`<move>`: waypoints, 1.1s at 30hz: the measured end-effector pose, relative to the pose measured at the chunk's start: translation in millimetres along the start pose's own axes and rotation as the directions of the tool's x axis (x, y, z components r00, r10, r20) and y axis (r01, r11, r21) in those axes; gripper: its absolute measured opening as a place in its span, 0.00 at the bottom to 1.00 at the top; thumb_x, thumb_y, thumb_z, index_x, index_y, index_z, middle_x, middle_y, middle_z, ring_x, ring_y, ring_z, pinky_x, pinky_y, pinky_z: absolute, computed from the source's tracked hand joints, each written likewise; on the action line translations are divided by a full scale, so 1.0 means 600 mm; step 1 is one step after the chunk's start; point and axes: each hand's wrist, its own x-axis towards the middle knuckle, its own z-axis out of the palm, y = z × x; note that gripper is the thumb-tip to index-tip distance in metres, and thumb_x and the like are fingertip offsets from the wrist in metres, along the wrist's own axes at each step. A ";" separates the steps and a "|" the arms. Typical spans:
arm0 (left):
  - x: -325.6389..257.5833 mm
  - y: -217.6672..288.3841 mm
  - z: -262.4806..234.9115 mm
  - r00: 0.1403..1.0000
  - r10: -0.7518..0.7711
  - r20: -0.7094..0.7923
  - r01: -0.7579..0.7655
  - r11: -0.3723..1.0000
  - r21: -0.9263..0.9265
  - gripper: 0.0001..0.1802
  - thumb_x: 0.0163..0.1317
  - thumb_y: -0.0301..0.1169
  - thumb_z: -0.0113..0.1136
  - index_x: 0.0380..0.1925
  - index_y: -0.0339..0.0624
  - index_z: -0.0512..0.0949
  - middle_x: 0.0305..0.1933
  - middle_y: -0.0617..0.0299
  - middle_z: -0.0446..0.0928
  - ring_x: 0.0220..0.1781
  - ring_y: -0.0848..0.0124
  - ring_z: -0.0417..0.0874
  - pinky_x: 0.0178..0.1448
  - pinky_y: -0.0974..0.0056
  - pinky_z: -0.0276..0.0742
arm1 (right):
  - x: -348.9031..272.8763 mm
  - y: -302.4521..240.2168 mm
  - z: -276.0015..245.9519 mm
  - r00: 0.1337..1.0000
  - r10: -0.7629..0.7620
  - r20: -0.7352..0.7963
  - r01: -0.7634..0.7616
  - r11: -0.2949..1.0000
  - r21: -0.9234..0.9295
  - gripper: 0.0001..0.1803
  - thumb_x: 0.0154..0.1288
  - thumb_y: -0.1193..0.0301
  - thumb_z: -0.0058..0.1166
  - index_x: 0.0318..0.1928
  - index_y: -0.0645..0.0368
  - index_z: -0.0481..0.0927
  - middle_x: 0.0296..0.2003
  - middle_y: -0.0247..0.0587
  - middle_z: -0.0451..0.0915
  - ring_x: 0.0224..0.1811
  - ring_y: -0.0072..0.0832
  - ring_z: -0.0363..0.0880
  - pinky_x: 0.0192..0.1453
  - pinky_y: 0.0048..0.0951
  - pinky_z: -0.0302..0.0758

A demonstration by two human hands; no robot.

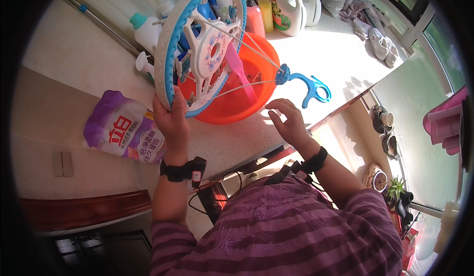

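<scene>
Head view, left hand [173, 117] first: what is it doing?

Pinching. Thumb and fingers are pressing on the near rim of a round white-and-blue plastic drying rack [203, 61]. The rack is standing tilted up on edge, partly covering a bright orange-red plastic basin [219, 115]. Cannot tell if the two are touching.

And the right hand [290, 123]?

Thumb and forefinger are standing apart, fingers loosely curled. It is hovering just beside the basin, below a blue plastic hook clip [312, 86] in the view. Pale twisted cords [247, 85] are running from the clip to the rack.

Further out?

A long flat pink plastic handle [237, 69] is showing between rack and basin rim. A purple-and-white plastic pouch [121, 125] is lying left of the left hand. Behind the basin, a yellow bottle [265, 12] is standing beside a large white jug with a handle [287, 9]. Pale shoes [379, 44] are lying at far right, on the sunlit pale counter [326, 44].
</scene>
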 end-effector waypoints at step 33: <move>0.085 0.052 -0.059 0.985 0.030 -0.171 -0.058 0.986 -0.159 0.14 0.74 0.41 0.52 0.43 0.41 0.70 0.34 0.68 0.67 0.27 0.79 0.64 0.34 0.73 0.62 | 0.182 0.053 0.122 0.967 0.234 0.103 -0.215 0.962 -0.168 0.24 0.64 0.70 0.54 0.61 0.61 0.72 0.52 0.59 0.78 0.55 0.50 0.79 0.58 0.44 0.77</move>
